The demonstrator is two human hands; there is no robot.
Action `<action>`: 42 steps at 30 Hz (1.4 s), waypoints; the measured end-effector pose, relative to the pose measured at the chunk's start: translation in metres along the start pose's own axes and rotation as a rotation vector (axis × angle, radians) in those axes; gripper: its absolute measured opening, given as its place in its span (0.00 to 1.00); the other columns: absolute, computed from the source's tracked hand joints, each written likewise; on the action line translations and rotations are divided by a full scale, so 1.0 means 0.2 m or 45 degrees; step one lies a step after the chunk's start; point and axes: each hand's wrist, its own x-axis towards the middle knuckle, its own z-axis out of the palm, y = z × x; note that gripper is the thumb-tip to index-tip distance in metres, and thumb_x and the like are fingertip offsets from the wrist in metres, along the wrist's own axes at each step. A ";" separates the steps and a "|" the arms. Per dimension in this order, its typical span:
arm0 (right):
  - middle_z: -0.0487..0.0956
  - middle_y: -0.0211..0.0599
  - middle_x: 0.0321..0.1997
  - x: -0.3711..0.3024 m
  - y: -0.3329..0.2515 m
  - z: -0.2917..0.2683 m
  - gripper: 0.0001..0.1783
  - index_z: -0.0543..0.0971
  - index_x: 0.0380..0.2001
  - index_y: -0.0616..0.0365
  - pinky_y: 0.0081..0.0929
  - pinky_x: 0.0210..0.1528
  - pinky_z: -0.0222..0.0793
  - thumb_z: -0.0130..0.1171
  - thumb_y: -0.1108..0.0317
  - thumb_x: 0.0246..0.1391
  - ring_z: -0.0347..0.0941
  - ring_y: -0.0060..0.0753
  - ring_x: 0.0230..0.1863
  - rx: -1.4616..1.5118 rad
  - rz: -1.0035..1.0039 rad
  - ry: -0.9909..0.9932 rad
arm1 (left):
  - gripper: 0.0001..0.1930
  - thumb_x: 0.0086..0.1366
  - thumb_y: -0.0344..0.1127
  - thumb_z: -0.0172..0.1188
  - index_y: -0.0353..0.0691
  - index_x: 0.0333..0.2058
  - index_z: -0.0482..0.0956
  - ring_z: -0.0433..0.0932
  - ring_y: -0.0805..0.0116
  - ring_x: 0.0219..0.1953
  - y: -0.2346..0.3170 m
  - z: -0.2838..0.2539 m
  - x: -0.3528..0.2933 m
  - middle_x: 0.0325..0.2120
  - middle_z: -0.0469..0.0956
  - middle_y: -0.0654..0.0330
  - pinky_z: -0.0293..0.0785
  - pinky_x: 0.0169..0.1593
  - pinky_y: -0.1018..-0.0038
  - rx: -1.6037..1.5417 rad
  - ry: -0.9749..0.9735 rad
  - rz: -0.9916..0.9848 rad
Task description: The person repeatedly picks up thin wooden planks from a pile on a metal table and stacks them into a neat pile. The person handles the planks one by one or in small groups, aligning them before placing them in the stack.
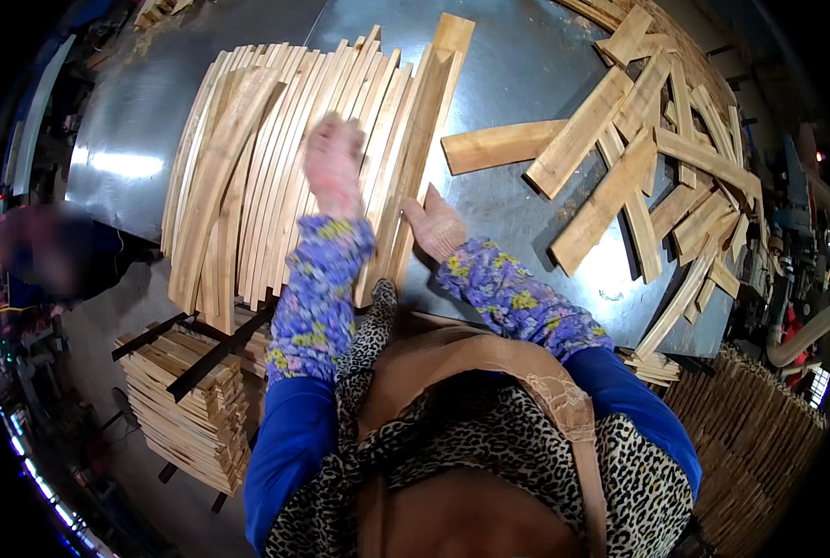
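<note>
Slats (275,186): slim pale wood on glossy metal tabletop (512,219); right hand (438,228) alongside.

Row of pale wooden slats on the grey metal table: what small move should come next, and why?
Probably, the bare left hand should tap the far ends of the pale wooden slats level: those ends look uneven, and the bare right hand, at their right side, could steady them.

From your right hand (438,228), you have bare tabletop (500,216) at three o'clock, but a board (503,147) obstructs one o'clock.
</note>
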 end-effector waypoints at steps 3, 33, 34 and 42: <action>0.80 0.57 0.66 0.14 0.23 0.16 0.33 0.73 0.69 0.56 0.45 0.64 0.75 0.55 0.45 0.72 0.77 0.55 0.67 -0.281 -0.192 -0.108 | 0.24 0.72 0.41 0.69 0.29 0.58 0.78 0.77 0.75 0.28 -0.12 -0.06 -0.33 0.35 0.81 0.61 0.77 0.36 0.79 0.374 -0.493 -0.269; 0.84 0.54 0.57 0.63 0.35 -1.27 0.37 0.76 0.69 0.48 0.56 0.63 0.74 0.66 0.44 0.61 0.78 0.61 0.61 -0.743 -0.378 0.373 | 0.60 0.52 0.56 0.82 0.34 0.77 0.60 0.59 0.40 0.78 -0.63 -0.05 -0.02 0.80 0.51 0.40 0.61 0.78 0.57 2.089 -0.829 0.425; 0.83 0.54 0.58 0.63 0.30 -1.33 0.37 0.76 0.69 0.48 0.56 0.64 0.73 0.67 0.44 0.60 0.77 0.61 0.62 -0.838 -0.416 0.446 | 0.60 0.52 0.55 0.81 0.34 0.77 0.59 0.59 0.40 0.78 -0.62 -0.06 0.01 0.80 0.51 0.39 0.62 0.78 0.57 2.142 -0.815 0.358; 0.65 0.59 0.79 -0.03 1.32 -1.97 0.53 0.66 0.78 0.53 0.50 0.80 0.58 0.76 0.46 0.54 0.59 0.60 0.80 -1.308 0.127 0.639 | 0.45 0.54 0.41 0.77 0.29 0.68 0.69 0.83 0.59 0.54 -0.52 -0.03 0.26 0.55 0.81 0.49 0.82 0.59 0.64 0.424 -0.896 -0.632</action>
